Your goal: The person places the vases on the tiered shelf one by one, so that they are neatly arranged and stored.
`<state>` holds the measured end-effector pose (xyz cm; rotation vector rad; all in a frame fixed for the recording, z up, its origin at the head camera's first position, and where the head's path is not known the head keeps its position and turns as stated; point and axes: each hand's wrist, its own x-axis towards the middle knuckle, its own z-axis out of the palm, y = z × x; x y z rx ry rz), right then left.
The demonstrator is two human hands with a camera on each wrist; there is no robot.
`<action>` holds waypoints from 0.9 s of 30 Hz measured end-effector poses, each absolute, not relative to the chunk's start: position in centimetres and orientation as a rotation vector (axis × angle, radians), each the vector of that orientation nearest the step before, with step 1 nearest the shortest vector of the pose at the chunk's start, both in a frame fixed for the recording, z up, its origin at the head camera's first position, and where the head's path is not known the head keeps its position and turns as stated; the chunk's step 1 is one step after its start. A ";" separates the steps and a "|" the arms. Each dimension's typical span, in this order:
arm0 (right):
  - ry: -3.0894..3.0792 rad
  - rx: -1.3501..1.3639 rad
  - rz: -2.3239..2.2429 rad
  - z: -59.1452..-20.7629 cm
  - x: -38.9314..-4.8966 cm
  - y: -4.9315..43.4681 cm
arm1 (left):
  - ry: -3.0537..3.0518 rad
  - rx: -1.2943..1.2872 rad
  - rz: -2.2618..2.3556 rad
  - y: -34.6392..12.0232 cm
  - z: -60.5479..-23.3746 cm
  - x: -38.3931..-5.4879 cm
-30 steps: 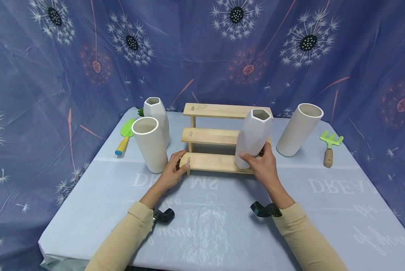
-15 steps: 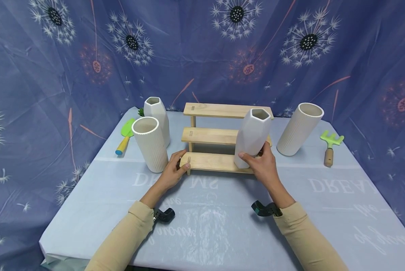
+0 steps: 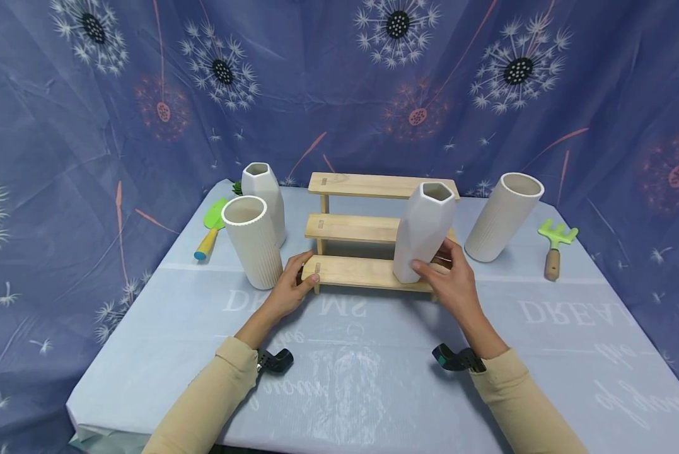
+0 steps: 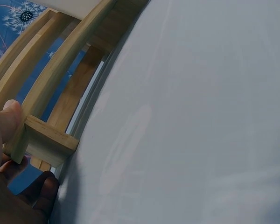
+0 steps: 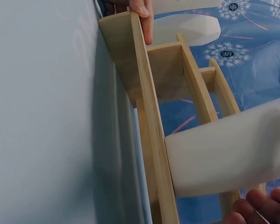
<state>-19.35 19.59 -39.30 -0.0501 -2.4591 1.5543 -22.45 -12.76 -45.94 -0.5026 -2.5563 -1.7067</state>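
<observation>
A white faceted vase (image 3: 424,230) stands on the right part of the lowest board of a three-tier wooden shelf (image 3: 356,270). My right hand (image 3: 451,277) is beside the vase's lower part, its thumb overlapping the vase in the head view. From the right wrist, the fingers (image 5: 263,203) show loosely bent, with a gap between them and the vase. My left hand (image 3: 289,287) grips the left end of the lowest board. Its thumb (image 4: 9,119) lies along the board while other fingers reach round the end.
Left of the shelf stand a ribbed white vase (image 3: 254,243) and another faceted vase (image 3: 265,189), beside a green toy trowel (image 3: 210,230). A second ribbed vase (image 3: 504,217) and a green hand fork (image 3: 553,249) are at the right. Patterned cloth (image 3: 339,94) hangs behind the table.
My right hand has shifted slightly right and its fingers have loosened from the faceted vase, which keeps its place on the lowest board. The left hand has stayed still.
</observation>
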 end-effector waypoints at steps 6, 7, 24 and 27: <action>-2.454 0.015 1.514 -39.7 -19.0 20.7 | -2.561 -0.508 -1.683 -12.8 -45.7 -22.3; -2.451 0.025 1.507 -39.8 -18.9 20.9 | -2.562 -0.512 -1.682 -12.7 -45.6 -22.2; -2.592 0.029 1.350 -42.0 -18.6 23.9 | -2.545 -0.509 -1.701 -12.5 -45.1 -21.8; -2.621 0.045 1.343 -42.3 -18.7 24.4 | -2.544 -0.507 -1.716 -12.7 -45.8 -22.3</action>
